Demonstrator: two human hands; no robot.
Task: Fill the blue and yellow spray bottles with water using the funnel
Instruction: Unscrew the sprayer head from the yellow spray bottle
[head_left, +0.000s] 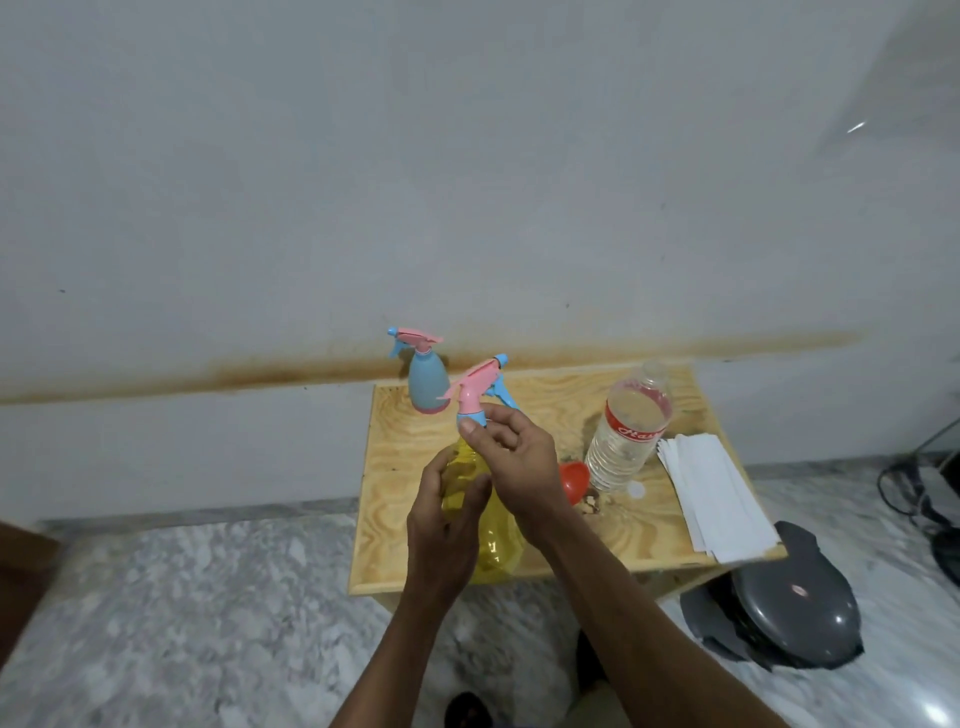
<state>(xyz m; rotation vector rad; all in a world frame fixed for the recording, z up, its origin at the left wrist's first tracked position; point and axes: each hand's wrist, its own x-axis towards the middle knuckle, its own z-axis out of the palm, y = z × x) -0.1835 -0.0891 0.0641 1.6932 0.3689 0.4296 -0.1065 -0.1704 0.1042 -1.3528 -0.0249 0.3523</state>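
Observation:
The yellow spray bottle (496, 540) stands at the front of the small wooden table (639, 535). My left hand (447, 525) grips its body. My right hand (511, 457) pinches the blue collar of its pink spray head (475, 389), which tilts to the upper right. The blue spray bottle (427, 384) stands upright at the table's back left, its pink head on. A red funnel (574, 480) lies behind my right wrist, partly hidden. A clear water bottle (626, 434) with a red label stands to the right of the funnel; no cap shows on it.
A stack of white paper sheets (714, 499) lies on the table's right side, overhanging the front edge. A small white cap (636, 489) lies by the water bottle. A grey lid-like object (789, 597) sits on the marble floor at the right, cables (919, 499) beyond it. The wall stands right behind the table.

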